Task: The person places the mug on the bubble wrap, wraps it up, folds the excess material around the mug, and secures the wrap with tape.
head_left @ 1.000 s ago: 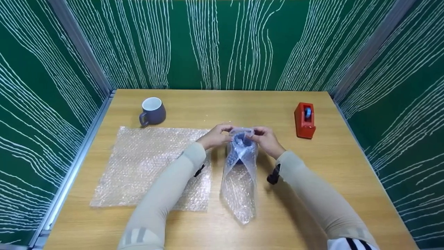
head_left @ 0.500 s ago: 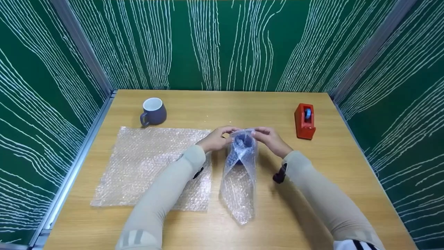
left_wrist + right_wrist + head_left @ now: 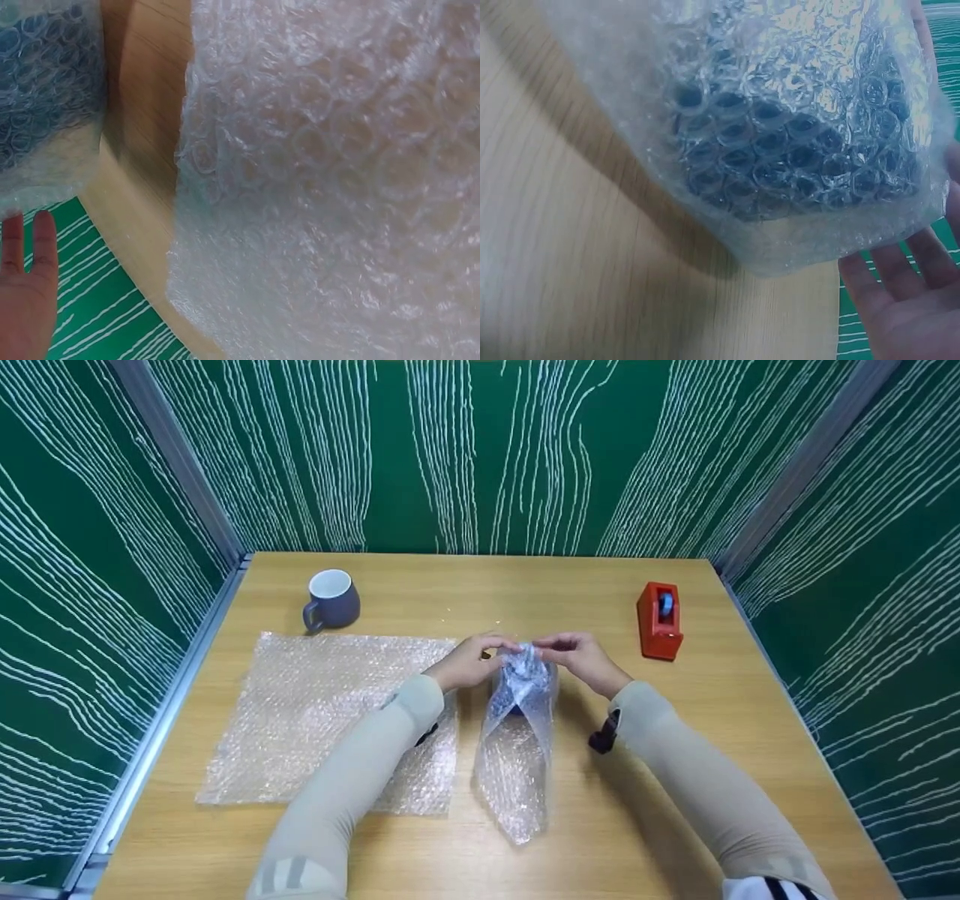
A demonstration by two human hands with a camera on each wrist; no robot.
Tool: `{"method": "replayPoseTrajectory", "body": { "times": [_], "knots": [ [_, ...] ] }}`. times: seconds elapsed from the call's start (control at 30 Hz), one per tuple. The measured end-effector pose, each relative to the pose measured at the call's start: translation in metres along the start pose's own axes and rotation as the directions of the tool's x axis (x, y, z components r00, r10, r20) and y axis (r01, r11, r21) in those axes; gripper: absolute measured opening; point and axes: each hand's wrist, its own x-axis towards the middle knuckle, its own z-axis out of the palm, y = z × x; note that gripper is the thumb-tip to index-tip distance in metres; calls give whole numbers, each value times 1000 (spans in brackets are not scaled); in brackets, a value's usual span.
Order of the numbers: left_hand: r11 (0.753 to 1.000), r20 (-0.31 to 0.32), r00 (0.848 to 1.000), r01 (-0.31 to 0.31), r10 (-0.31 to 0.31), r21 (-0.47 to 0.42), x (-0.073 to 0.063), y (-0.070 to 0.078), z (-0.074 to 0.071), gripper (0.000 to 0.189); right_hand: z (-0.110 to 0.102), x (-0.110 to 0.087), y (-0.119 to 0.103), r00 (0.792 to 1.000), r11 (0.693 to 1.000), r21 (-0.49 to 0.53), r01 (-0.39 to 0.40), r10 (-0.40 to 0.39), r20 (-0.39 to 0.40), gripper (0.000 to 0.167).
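A dark blue cup stands mid-table inside a sheet of bubble wrap, whose pointed end trails toward the near edge. Folded plastic covers the cup's top. On its left side my left hand pinches the wrap at the top; my right hand pinches it from the right, fingertips close to the left ones. The right wrist view shows the cup's dark side through the bubbles, with fingers of the right hand at the wrap's edge. In the left wrist view, two fingers reach the wrap's edge.
A second bubble wrap sheet lies flat at left, partly under the left forearm. Behind it stands a grey-purple mug with a white inside. A red tape dispenser sits at the right. Green walls enclose the wooden table.
The upper flap of bubble wrap has come down over the cup's opening, which showed earlier. Both hands' fingertips have moved inward over the cup, and the right forearm has shifted slightly right.
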Motion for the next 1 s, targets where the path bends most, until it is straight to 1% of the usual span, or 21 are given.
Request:
{"method": "replayPoseTrajectory", "body": {
  "times": [0.07, 0.23, 0.3, 0.4, 0.47, 0.53, 0.63, 0.7, 0.8, 0.87, 1.0],
  "knots": [
    [1000, 4, 1000, 7, -7, 21, -1, 0, 0, 38, 0, 0, 0, 1000, 1000, -3, -11, 11, 5, 35],
    [998, 28, 999, 31, -32, 51, -6, 1, -2, 47, 2, 0, 6, 999, 999, 8, 35, -35, 5, 36],
    [998, 53, 998, 31, -34, 63, -9, 2, -4, 56, 3, 0, 9, 998, 998, 7, 61, -60, -2, 37],
    [997, 112, 994, 14, -22, 77, -12, 2, -8, 70, 3, -2, 13, 996, 996, -2, 89, -89, 5, 39],
    [996, 145, 989, 13, -26, 87, -14, 4, -10, 78, 1, -3, 15, 996, 996, -13, 90, -90, 25, 41],
    [995, 163, 986, 13, -29, 96, -14, 5, -11, 85, -2, -6, 15, 994, 995, -36, 97, -95, 62, 44],
    [994, 158, 987, 24, -41, 111, -14, 5, -8, 89, -7, -11, 15, 990, 992, -75, 98, -89, 113, 50],
    [992, 142, 989, 21, -38, 123, -14, 4, -6, 89, -9, -14, 14, 984, 988, -102, 113, -97, 153, 59],
    [992, 112, 993, 15, -29, 128, -14, 3, -2, 88, -8, -17, 14, 977, 982, -135, 132, -106, 184, 72],
    [992, 89, 996, 11, -22, 123, -14, 2, 1, 88, -5, -19, 13, 976, 979, -148, 139, -111, 186, 79],
    [992, 43, 999, -17, 11, 128, -15, 2, 7, 86, 5, -20, 13, 984, 979, -155, 134, -113, 141, 86]
  ]
}}
